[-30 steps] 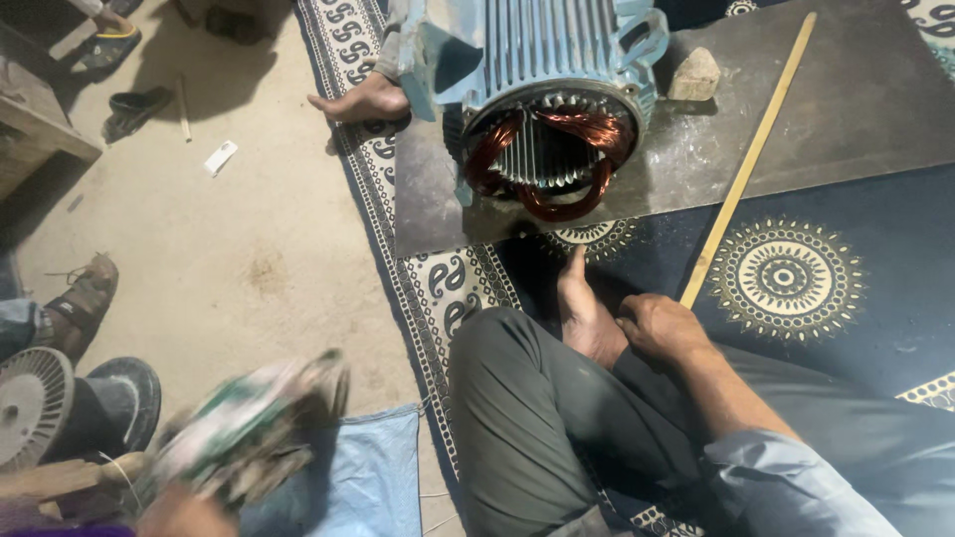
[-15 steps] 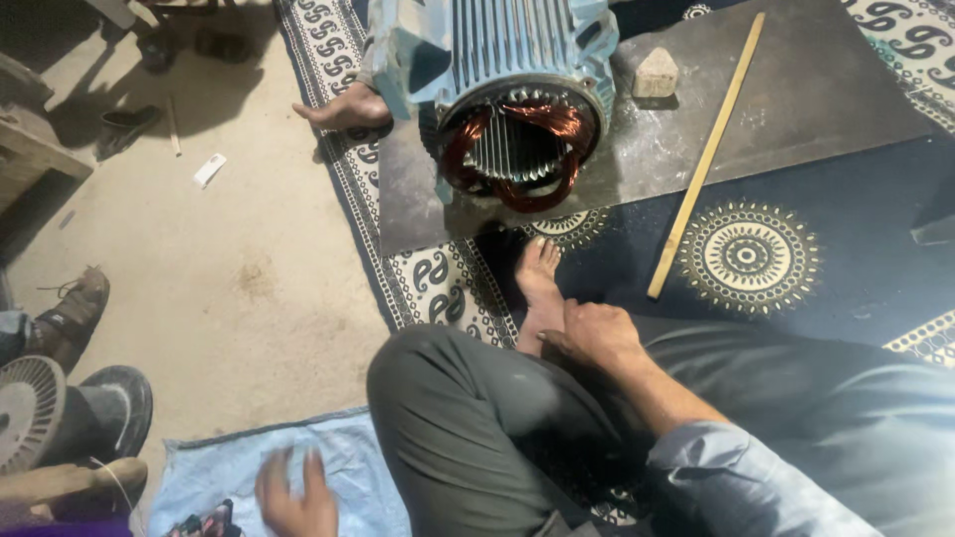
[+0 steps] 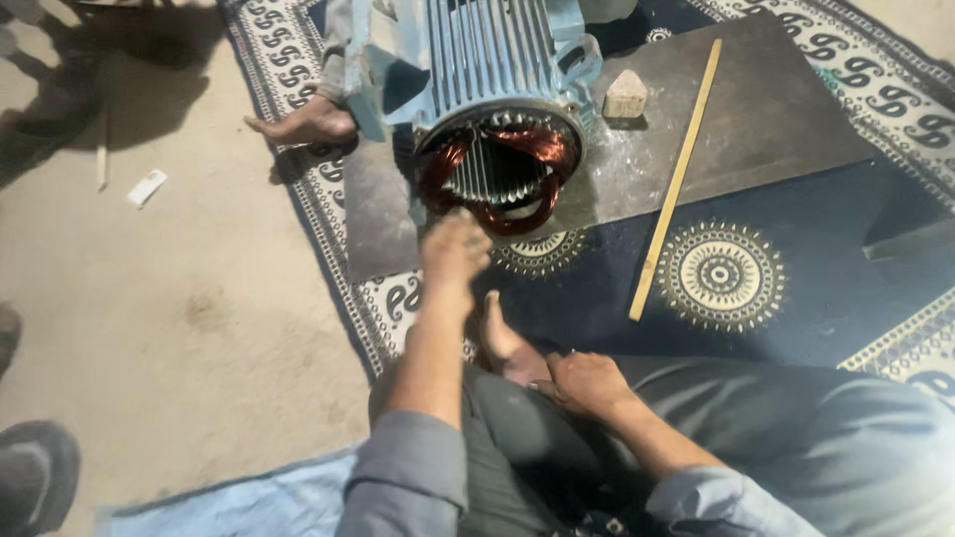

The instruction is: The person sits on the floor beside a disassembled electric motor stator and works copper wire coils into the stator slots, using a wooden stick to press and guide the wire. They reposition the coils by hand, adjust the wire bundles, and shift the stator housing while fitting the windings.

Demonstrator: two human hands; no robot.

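Observation:
A blue ribbed electric motor housing (image 3: 487, 60) lies on a dark metal plate (image 3: 766, 119), its open end facing me with copper windings (image 3: 537, 144) around the bore. My left hand (image 3: 453, 249) is stretched out to the lower left rim of that opening; it is blurred, the fingers look curled, and I see nothing in it. My right hand (image 3: 587, 383) rests on my folded leg beside my bare foot (image 3: 497, 338), holding nothing.
A long wooden stick (image 3: 676, 179) lies slanted across the plate and the patterned blue rug (image 3: 726, 273). A small stone block (image 3: 626, 94) sits by the motor. Another person's bare foot (image 3: 303, 124) is left of the motor. A blue cloth (image 3: 249, 497) and a dark shoe (image 3: 35, 477) lie at lower left.
My left hand has left the blue cloth at lower left, dropped what it carried, and reached forward to the motor's open end. The right hand stayed on my leg.

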